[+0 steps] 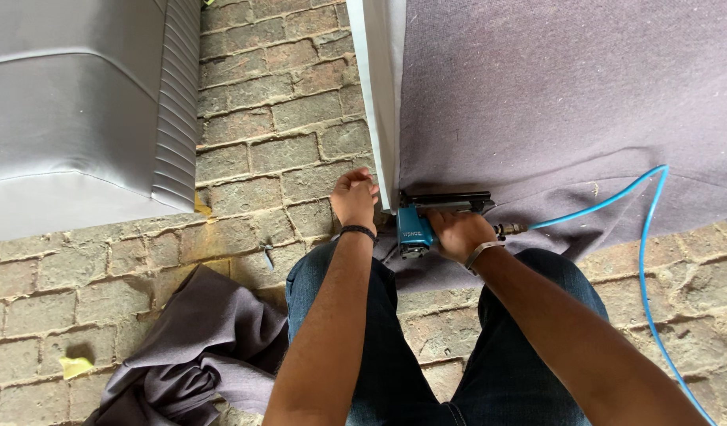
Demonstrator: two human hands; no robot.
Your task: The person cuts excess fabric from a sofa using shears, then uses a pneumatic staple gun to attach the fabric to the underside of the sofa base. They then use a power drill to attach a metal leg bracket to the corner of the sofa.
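My right hand (pixel 458 233) grips a blue and black air stapler (pixel 426 217), its nose pressed against the lower edge of a large piece covered in grey-purple fabric (pixel 553 102). A blue air hose (pixel 643 237) runs from the tool's rear off to the right. My left hand (pixel 354 197) pinches the fabric at the corner of the piece, right beside the white side panel (pixel 377 87). A dark band circles my left wrist, and a light one my right wrist.
The ground is brick paving (pixel 276 118). A grey upholstered cushion (pixel 79 110) lies at upper left. A loose heap of the same grey-purple fabric (pixel 198 347) sits at lower left beside my knees in blue jeans (pixel 395 371). A yellow scrap (pixel 74 366) lies nearby.
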